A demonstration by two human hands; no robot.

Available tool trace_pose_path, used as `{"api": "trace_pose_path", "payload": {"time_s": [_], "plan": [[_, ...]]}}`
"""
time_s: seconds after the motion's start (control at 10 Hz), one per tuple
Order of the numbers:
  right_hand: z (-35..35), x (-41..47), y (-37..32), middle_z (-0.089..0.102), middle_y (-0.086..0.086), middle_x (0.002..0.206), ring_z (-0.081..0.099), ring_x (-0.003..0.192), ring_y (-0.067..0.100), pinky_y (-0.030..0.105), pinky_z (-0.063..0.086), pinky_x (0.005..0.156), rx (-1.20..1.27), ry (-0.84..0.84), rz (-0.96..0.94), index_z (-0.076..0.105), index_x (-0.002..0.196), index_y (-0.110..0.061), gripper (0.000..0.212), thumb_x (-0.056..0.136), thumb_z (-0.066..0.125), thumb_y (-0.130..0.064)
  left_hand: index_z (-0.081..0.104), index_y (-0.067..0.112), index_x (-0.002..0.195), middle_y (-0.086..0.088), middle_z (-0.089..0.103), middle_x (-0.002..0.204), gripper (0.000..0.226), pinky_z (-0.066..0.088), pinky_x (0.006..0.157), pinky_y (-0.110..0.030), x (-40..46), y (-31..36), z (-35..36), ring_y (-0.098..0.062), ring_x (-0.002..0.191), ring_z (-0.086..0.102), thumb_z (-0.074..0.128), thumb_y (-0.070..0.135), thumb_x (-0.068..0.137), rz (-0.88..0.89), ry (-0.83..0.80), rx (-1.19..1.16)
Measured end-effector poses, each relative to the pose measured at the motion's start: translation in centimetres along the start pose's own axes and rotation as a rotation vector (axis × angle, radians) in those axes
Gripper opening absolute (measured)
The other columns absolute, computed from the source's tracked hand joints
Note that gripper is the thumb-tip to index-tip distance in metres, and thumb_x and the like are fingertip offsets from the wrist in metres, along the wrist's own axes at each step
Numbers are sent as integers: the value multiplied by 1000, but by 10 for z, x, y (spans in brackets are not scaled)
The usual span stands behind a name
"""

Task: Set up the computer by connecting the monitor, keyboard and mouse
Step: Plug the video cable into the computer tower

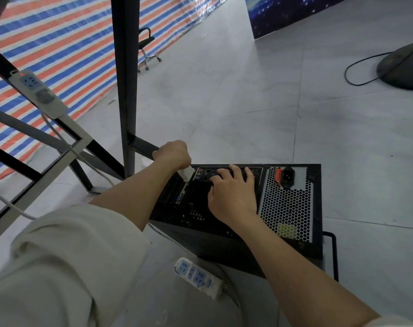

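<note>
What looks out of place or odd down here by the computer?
The computer tower lies on its side on the floor, rear ports facing up. Its power socket has no cable. The left hand holds a white connector at the rear panel; the right hand rests there.

The right hand [232,197] is covering some of the ports on the back of the computer case [293,208], so those are not showing. The left hand [173,155] is hiding most of a white plug [186,173]. The dark round thing [403,67] is getting cut off by the right edge.
</note>
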State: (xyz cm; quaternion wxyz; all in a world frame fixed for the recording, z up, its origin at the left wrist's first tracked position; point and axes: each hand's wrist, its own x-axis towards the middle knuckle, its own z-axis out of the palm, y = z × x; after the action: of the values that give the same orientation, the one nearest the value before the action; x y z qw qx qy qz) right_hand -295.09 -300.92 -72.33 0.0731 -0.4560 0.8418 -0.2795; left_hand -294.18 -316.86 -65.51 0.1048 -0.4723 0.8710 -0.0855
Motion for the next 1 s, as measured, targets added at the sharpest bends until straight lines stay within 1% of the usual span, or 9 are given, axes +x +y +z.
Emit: {"api": "trace_pose_path", "payload": {"time_s": [0.1,0.2,0.3,0.4,0.5,0.7,0.8,0.9,1.0], "plan": [[0,0,0,35,0,148,14,143,24,48,1,115,-2,4,-2,48,134,-19,42,95,36,-31,46,10,89,-9,49,95,9,45,93,-41,3,-4,1,-29,97,53,51,18,91,-2,-18,-82],[0,0,0,35,0,148,14,143,24,48,1,115,-1,2,-3,48,134,-19,42,95,36,-31,49,9,76,-10,54,91,24,46,73,-33,5,-14,1,-27,85,54,53,27,92,36,-43,-119],[0,0,0,34,0,149,13,143,24,48,1,116,-3,-3,1,46,135,-20,43,96,36,-32,62,3,85,-13,63,93,31,45,66,-32,5,-23,2,-27,81,58,55,33,91,108,-49,-148],[0,0,-1,35,0,148,14,143,24,48,1,116,-5,9,0,47,135,-20,43,96,35,-32,63,8,99,-10,65,103,28,45,73,-35,-2,-23,6,-27,92,60,50,31,93,147,28,-88],[0,0,-1,35,0,148,14,143,24,48,1,115,-4,9,0,47,135,-19,42,96,36,-31,56,13,104,-9,60,111,24,39,76,-35,-6,-22,10,-29,101,56,42,31,97,175,134,15],[0,-1,-1,35,0,148,14,143,24,48,1,116,-11,3,-3,47,135,-19,43,96,36,-32,55,16,100,-10,60,112,25,38,74,-34,-3,-20,9,-30,100,55,36,32,98,222,109,118],[0,-1,-1,36,0,147,14,143,24,48,1,115,-10,10,-4,48,134,-19,42,95,37,-32,58,13,101,-10,60,108,32,38,74,-34,-1,-22,5,-30,99,55,37,37,97,196,73,97],[0,-1,-1,37,0,147,15,143,23,48,2,115,-13,10,2,48,133,-19,42,95,37,-32,56,11,91,-13,61,104,35,40,73,-33,0,-24,8,-28,90,54,36,38,98,166,70,31],[0,0,-1,37,0,147,16,142,23,48,2,116,-10,12,3,49,133,-19,42,96,36,-32,56,10,94,-9,56,98,28,37,73,-33,-2,-18,5,-29,93,54,40,32,97,134,44,48]]}}
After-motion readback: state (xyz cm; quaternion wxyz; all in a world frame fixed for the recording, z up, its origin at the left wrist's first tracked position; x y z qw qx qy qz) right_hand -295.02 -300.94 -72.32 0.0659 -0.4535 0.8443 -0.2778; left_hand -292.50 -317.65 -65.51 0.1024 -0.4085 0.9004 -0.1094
